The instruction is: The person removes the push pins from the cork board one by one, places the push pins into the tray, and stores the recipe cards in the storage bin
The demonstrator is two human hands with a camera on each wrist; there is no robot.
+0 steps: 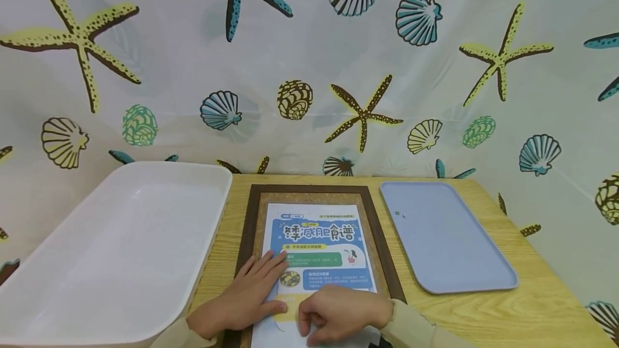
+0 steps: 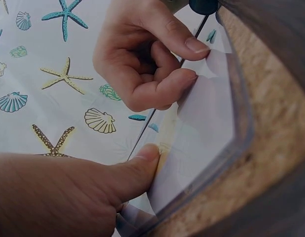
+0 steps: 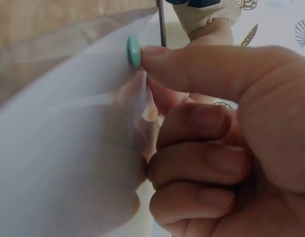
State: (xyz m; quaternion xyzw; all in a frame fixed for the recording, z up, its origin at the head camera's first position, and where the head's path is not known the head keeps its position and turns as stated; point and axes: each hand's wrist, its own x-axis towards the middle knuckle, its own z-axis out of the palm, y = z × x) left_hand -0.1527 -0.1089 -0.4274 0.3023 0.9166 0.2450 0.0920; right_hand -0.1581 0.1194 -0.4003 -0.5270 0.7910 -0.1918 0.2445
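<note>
Head view: left hand spread on the blue-and-white paper poster, atop a brown-framed corkboard near the desk's far edge. Right hand curled, thumb at a round turquoise tack; can't tell if pinching. Probably tacking; wants a firm push.

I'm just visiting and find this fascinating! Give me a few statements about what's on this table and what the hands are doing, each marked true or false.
1. A printed poster lies on a dark-framed corkboard. True.
2. The blue tray is left of the corkboard. False: the blue tray is on its right; the white basin is on its left.
3. The left hand rests on the poster. True.
4. The right hand lies flat, straight-fingered. False: the right hand is curled, its thumb tip at a green pin.
5. The backdrop shows shells and starfish. True.
</note>
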